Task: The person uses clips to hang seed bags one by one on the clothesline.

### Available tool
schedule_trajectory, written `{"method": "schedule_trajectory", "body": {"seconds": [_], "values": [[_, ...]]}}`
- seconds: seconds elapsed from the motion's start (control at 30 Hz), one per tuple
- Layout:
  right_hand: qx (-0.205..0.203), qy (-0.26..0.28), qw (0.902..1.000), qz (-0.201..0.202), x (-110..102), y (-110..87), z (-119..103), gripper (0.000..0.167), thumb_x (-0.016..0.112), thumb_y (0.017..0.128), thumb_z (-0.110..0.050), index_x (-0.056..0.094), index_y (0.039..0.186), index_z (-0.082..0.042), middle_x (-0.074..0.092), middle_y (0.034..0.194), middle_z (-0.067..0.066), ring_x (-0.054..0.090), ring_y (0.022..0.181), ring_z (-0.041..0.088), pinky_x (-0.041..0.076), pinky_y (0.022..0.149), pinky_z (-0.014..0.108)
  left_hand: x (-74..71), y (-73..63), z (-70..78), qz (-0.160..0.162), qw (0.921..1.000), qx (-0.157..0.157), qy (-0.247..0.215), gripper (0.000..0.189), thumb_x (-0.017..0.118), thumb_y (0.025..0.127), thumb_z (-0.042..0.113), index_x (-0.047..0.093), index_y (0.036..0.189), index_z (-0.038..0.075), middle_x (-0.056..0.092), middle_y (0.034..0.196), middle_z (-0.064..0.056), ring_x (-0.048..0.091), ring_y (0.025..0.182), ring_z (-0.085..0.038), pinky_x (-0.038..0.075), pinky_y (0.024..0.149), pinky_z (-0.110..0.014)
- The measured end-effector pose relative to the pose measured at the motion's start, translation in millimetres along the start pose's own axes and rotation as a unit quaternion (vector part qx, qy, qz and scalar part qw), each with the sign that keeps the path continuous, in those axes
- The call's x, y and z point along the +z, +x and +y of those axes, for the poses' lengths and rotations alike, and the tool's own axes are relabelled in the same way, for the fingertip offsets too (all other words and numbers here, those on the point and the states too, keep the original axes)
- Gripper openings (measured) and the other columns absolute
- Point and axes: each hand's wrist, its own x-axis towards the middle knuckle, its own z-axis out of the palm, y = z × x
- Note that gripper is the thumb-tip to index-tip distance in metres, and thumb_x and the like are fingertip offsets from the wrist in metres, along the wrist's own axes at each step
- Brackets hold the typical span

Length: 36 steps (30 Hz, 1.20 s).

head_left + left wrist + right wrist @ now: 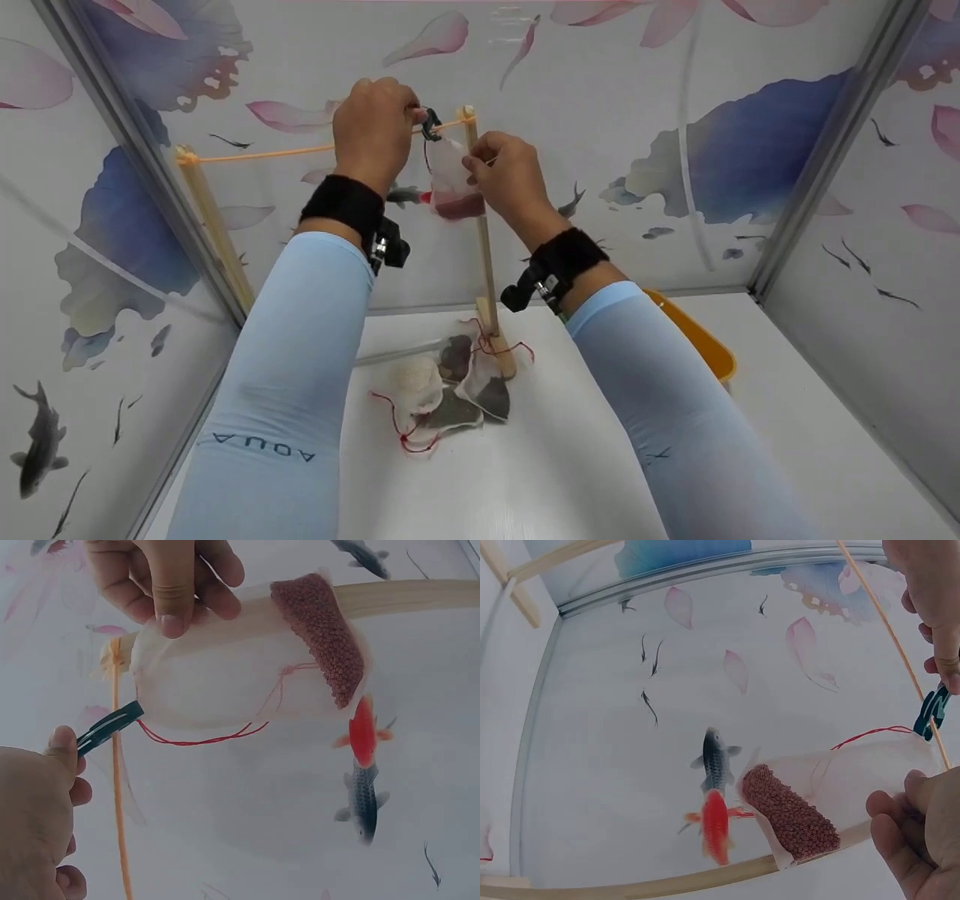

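A sheer white drawstring pouch with small reddish-brown grains in its bottom hangs at the orange cord, near the top of the right wooden post. My left hand pinches a dark green clothespin at the cord; its tip meets the pouch's top corner. My right hand pinches the pouch's upper edge between thumb and fingers. A red drawstring loops along the pouch's side. In the right wrist view the clothespin sits across the cord.
Several filled sheer pouches with red strings, among them a dark-filled one and a pale one, lie on the white table by the post's foot. A yellow tray stands behind my right forearm. Another wooden post holds the cord's left end.
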Motion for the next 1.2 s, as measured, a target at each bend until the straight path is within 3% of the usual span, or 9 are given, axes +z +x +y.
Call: {"method": "schedule_trajectory", "body": {"seconds": [0.17,0.3,0.57,0.67,0.77,0.9,1.03,1.1,1.2], "values": [[-0.013,0.008,0.9999,0.008,-0.2,2.3,5.3,0.01,0.074,0.113,-0.016,0.077,0.118,-0.008,0.078,0.113,0.008,0.081,0.094,0.013,0.066,0.082,0.025,5.4,-0.7,4.1,-0.003,0.9979,0.056,0.033,0.03,0.074,0.112,0.033,0.086,0.129,0.011,0.079,0.12,-0.01,0.069,0.113,-0.032,0.064,0.095,-0.048],[-0.014,0.023,0.9996,0.01,-0.5,3.3,8.3,0.012,0.074,0.113,-0.016,0.076,0.118,-0.006,0.077,0.11,0.008,0.082,0.091,0.014,0.065,0.079,0.024,8.5,-3.7,7.3,-0.01,0.9963,0.077,0.037,0.031,0.074,0.112,0.032,0.085,0.131,0.011,0.079,0.121,-0.011,0.068,0.113,-0.032,0.064,0.094,-0.047],[-0.002,0.038,0.9993,0.006,-2.6,2.6,13.7,0.012,0.073,0.113,-0.016,0.075,0.12,-0.005,0.075,0.106,0.007,0.082,0.09,0.017,0.066,0.08,0.026,9.7,-15.1,8.2,-0.072,0.9941,0.076,0.03,0.051,0.073,0.112,0.042,0.07,0.154,0.013,0.075,0.134,-0.016,0.064,0.119,-0.034,0.063,0.099,-0.048],[0.006,0.037,0.9993,0.005,-4.2,1.8,16.1,0.013,0.073,0.113,-0.016,0.075,0.121,-0.005,0.077,0.109,0.009,0.082,0.091,0.018,0.067,0.081,0.027,11.5,-21.1,7.8,-0.077,0.9941,0.071,0.028,0.061,0.072,0.111,0.05,0.064,0.16,0.014,0.073,0.136,-0.016,0.062,0.118,-0.033,0.064,0.1,-0.048],[0.015,0.044,0.9989,0.001,-4.8,-0.4,19.1,0.014,0.073,0.113,-0.016,0.075,0.122,-0.006,0.078,0.113,0.01,0.082,0.094,0.019,0.068,0.084,0.03,17.9,-29.3,5.8,-0.058,0.9953,0.075,0.02,0.065,0.069,0.112,0.055,0.061,0.164,0.016,0.072,0.136,-0.016,0.061,0.118,-0.032,0.065,0.097,-0.046],[0.013,0.042,0.999,0.003,-7.4,-5.8,24.3,0.016,0.075,0.112,-0.017,0.076,0.124,-0.007,0.078,0.117,0.009,0.083,0.1,0.023,0.068,0.085,0.03,29.3,-49.7,3.0,0.006,0.9957,0.088,-0.027,0.057,0.067,0.114,0.053,0.068,0.154,0.014,0.07,0.125,-0.014,0.06,0.113,-0.031,0.063,0.087,-0.044],[-0.005,0.029,0.9994,0.019,-14.3,-15.3,33.6,0.016,0.075,0.112,-0.018,0.078,0.124,-0.007,0.079,0.119,0.007,0.082,0.1,0.022,0.064,0.08,0.026,41.0,-81.5,1.7,0.068,0.9876,0.102,-0.099,0.043,0.068,0.115,0.045,0.075,0.141,0.011,0.069,0.116,-0.013,0.06,0.109,-0.031,0.06,0.084,-0.042],[-0.009,0.018,0.9995,0.022,-19.3,-22.9,40.6,0.017,0.074,0.112,-0.018,0.078,0.125,-0.007,0.079,0.119,0.008,0.081,0.099,0.021,0.062,0.079,0.027,48.2,-101.3,0.3,0.079,0.9824,0.102,-0.135,0.037,0.069,0.115,0.041,0.078,0.134,0.01,0.07,0.113,-0.012,0.061,0.109,-0.031,0.059,0.087,-0.044],[0.005,-0.012,0.9999,0.005,-29.4,-37.5,56.1,0.019,0.072,0.113,-0.02,0.077,0.127,-0.008,0.078,0.122,0.006,0.079,0.1,0.02,0.061,0.081,0.03,62.0,-136.4,-4.1,0.072,0.9766,0.092,-0.181,0.033,0.071,0.113,0.038,0.08,0.129,0.01,0.071,0.114,-0.012,0.063,0.112,-0.032,0.059,0.092,-0.047]]}}
